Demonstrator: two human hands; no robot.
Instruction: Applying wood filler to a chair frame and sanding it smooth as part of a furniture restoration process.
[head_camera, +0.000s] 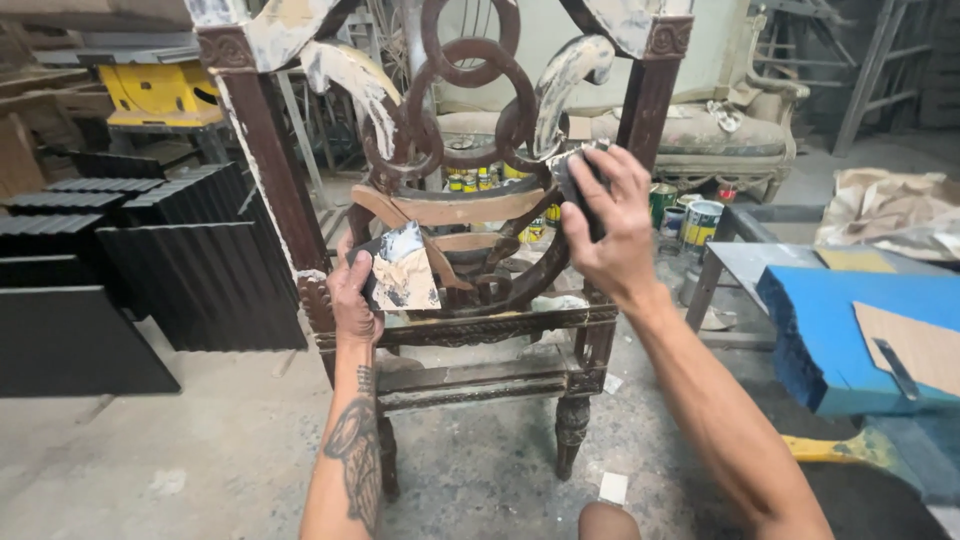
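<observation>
panels: black ribbed panels (150, 250) stacked far left on floor
left hand: my left hand (352, 295), grip clamped on putty-smeared board (402, 268), against chair's left post
chair: dark carved chair frame (470, 200), centre, white filler patches
right hand: my right hand (610, 225), grip clamped on dark sanding block (572, 180), pressed to backrest's right curve
right: blue desk (830, 320)

cans behind chair: a cluster of small round tins (482, 179) with yellow and dark labels, seen through the chair's carved back
cans at right: round tins (700, 222) on the floor by the grey bench, white, green and yellow labels
cardboard: flat brown sheet (915, 345) lying on the blue block
</observation>
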